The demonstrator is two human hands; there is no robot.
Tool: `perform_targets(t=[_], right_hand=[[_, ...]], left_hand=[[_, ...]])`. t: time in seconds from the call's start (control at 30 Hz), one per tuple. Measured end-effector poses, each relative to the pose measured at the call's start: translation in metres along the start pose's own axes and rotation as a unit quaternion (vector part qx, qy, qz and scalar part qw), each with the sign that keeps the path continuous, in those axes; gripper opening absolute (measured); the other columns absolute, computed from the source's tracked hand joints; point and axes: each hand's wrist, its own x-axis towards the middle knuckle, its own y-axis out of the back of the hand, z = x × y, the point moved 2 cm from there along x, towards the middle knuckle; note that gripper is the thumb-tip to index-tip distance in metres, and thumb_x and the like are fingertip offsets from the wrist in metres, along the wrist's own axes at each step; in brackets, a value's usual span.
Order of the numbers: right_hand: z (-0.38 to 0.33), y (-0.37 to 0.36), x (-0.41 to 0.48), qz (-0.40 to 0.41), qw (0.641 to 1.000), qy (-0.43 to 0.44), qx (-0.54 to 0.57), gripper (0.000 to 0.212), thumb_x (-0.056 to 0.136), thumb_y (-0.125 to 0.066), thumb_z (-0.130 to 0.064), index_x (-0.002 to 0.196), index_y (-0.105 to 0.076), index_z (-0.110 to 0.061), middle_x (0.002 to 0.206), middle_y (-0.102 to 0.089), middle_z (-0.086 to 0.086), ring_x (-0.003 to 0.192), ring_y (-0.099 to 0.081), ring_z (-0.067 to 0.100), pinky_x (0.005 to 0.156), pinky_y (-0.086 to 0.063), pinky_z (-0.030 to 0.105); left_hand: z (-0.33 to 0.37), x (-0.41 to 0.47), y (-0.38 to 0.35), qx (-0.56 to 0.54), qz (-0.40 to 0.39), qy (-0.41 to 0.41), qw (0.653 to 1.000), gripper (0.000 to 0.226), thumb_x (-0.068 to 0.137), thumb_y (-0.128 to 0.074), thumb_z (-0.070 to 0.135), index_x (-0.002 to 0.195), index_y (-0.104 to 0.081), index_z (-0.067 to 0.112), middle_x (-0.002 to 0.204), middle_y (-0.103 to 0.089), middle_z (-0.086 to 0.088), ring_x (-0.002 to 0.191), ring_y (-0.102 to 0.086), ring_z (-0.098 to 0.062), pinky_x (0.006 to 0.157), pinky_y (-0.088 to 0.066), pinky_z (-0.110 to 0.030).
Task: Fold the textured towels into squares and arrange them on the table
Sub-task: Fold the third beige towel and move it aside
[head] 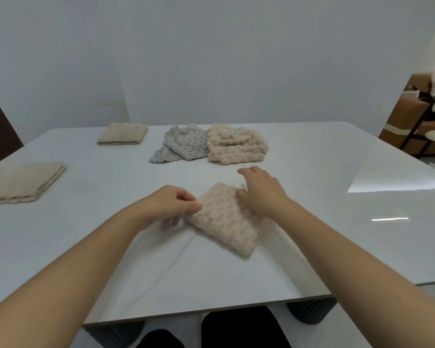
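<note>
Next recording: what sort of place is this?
Probably a plain indoor workroom or studio: a large glossy white table against bare white walls, with brown cardboard boxes and a black stand stored at the right edge.

Soft even light, window glare on table [387,187], wide-angle warp.
</note>
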Motion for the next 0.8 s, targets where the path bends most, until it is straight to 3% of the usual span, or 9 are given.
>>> perform_targets(t=[0.13, 0.2, 0.3, 0.5, 0.6, 0.7, 0.8], right_hand=[[-0.016, -0.029, -0.037, -0.078, 0.993, -0.088, -0.002, 0.058, 0.100, -0.020, -0.045, 0.152, -0.014, -0.020, 0.161, -0.006, 0.004, 0.147, 0.001, 0.031, 0.112, -0.007, 0.061], [-0.016, -0.040, -0.047, -0.066, 0.993, -0.095, 0.011, 0.060, 0.100, -0.016, -0.048, 0.154, -0.008, -0.022, 0.162, 0.004, 0.003, 0.148, 0.012, 0.030, 0.113, 0.000, 0.062], [-0.015, -0.042, -0.044, -0.036, 0.996, -0.072, 0.038, 0.060, 0.101, -0.019, -0.047, 0.154, -0.009, -0.021, 0.163, 0.005, 0.004, 0.148, 0.013, 0.028, 0.117, 0.002, 0.055], [-0.028, -0.047, 0.001, -0.036, 0.995, 0.006, 0.088, 0.061, 0.101, -0.024, -0.048, 0.154, -0.014, -0.021, 0.163, -0.002, 0.004, 0.149, 0.009, 0.024, 0.119, 0.003, 0.050], [-0.034, -0.049, 0.017, -0.049, 0.992, 0.056, 0.099, 0.061, 0.101, -0.027, -0.049, 0.154, -0.014, -0.022, 0.163, -0.004, 0.003, 0.149, 0.007, 0.021, 0.119, 0.003, 0.049], [-0.033, -0.048, 0.018, -0.055, 0.986, 0.087, 0.129, 0.060, 0.101, -0.029, -0.049, 0.154, -0.016, -0.024, 0.163, -0.005, 0.000, 0.149, 0.007, 0.018, 0.119, 0.004, 0.047], [-0.029, -0.038, 0.010, -0.001, 0.966, 0.066, 0.251, 0.053, 0.102, -0.033, -0.043, 0.151, -0.026, -0.022, 0.161, -0.016, 0.000, 0.149, -0.006, 0.017, 0.120, -0.005, 0.042]], left_hand=[[0.007, 0.000, -0.010, -0.031, -0.043, -0.018, 0.998, 0.024, 0.081, -0.075, 0.023, 0.071, -0.055, 0.014, 0.060, -0.044, 0.003, 0.048, -0.035, -0.011, 0.043, -0.027, -0.019], [0.007, -0.001, -0.015, -0.053, -0.080, -0.018, 0.995, 0.025, 0.082, -0.075, 0.023, 0.077, -0.053, 0.012, 0.058, -0.038, 0.003, 0.043, -0.029, -0.009, 0.040, -0.022, -0.018], [0.001, -0.006, -0.016, -0.043, -0.115, -0.007, 0.992, 0.032, 0.077, -0.078, 0.029, 0.090, -0.058, 0.008, 0.058, -0.038, 0.004, 0.041, -0.028, -0.008, 0.038, -0.021, -0.018], [-0.012, -0.005, 0.000, -0.091, 0.039, -0.002, 0.995, 0.021, 0.084, -0.072, 0.019, 0.078, -0.054, 0.011, 0.042, -0.041, 0.013, 0.034, -0.027, -0.005, 0.034, -0.020, -0.016], [-0.021, -0.006, 0.006, -0.102, 0.106, 0.050, 0.988, 0.023, 0.082, -0.075, 0.027, 0.084, -0.056, 0.014, 0.050, -0.049, 0.006, 0.034, -0.030, -0.008, 0.036, -0.021, -0.017], [-0.025, -0.011, 0.010, -0.020, 0.166, 0.091, 0.982, 0.033, 0.078, -0.075, 0.041, 0.092, -0.055, 0.017, 0.068, -0.059, 0.000, 0.048, -0.046, -0.012, 0.046, -0.030, -0.025], [-0.016, -0.011, 0.009, 0.151, 0.238, 0.040, 0.958, 0.042, 0.084, -0.060, 0.053, 0.109, -0.048, 0.022, 0.086, -0.065, 0.002, 0.077, -0.060, -0.016, 0.067, -0.046, -0.033]])
